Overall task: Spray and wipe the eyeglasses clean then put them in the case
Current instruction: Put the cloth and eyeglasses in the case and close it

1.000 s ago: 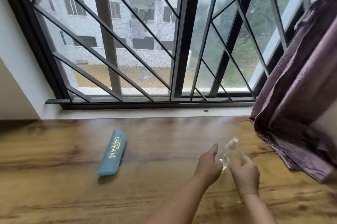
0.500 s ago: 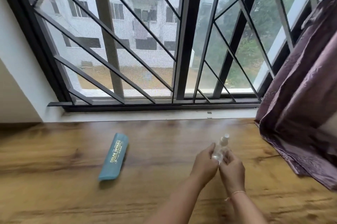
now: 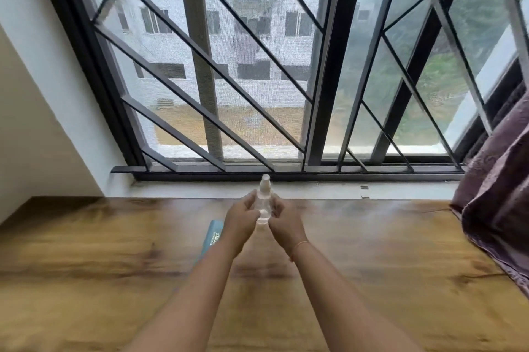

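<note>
A: Glasses nowhere in sight, maybe inside the case (image 3: 213, 234), can't tell. Bottle (image 3: 264, 203) dead centre, upright, cap (image 3: 265, 178) pointing to 12 o'clock. Clamped from both sides: left hand (image 3: 239, 218) on its 9 o'clock side, right hand (image 3: 283, 221) on its 3 o'clock side, fingers curled round the lower body.

B: Looks like small clear plastic, so probably light, stiff, a bit slick once wet. Better gripped round the middle with one hand, leaving the cap free for the other. Glasses likely fragile, so frame only, never lenses.

A: Case at 8 o'clock of the bottle, flat on the table (image 3: 86, 251), half hidden behind the left wrist. Further out, window (image 3: 257, 65) at 12 o'clock, curtain (image 3: 495, 194) at 3 o'clock.
</note>
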Demonstrator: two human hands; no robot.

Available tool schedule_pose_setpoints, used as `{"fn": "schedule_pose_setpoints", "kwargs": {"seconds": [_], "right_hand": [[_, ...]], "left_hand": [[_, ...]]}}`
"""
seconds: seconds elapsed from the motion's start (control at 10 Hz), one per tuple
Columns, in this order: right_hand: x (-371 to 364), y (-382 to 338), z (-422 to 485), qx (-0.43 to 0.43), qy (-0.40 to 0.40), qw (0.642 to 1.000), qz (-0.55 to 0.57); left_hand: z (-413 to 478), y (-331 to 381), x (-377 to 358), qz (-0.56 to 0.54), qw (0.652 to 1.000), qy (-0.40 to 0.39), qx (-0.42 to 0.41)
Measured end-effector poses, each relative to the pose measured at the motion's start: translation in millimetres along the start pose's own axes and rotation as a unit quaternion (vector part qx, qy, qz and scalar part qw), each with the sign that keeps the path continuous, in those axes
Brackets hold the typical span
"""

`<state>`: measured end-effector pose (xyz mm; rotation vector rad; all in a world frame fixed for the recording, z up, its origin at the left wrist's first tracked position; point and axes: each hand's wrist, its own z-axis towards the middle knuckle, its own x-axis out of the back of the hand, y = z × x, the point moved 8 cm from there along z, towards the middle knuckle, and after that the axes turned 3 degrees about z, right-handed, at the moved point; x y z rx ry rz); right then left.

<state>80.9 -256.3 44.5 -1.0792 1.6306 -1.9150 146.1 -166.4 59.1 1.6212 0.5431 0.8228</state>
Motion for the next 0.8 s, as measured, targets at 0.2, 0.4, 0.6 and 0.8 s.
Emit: {"fn": "schedule_pose_setpoints", "kwargs": {"seconds": [0.2, 0.4, 0.6, 0.8], "right_hand": [[-42, -13, 23, -0.006, -0.068, 0.998, 0.012], [-62, 8, 44, 0.004, -0.071, 0.997, -0.014], [-61, -1, 35, -0.011, -0.059, 0.998, 0.022], [-64, -2, 31, -0.021, -0.093, 0.995, -0.002]], "left_hand": [[23, -21, 38, -0.025, 0.999, 0.03, 0.022], [29, -32, 48, -0.055, 0.998, 0.021, 0.019], [35, -37, 45, -0.048, 0.998, 0.027, 0.004], [43, -47, 45, -0.024, 0.998, 0.048, 0.011]]}}
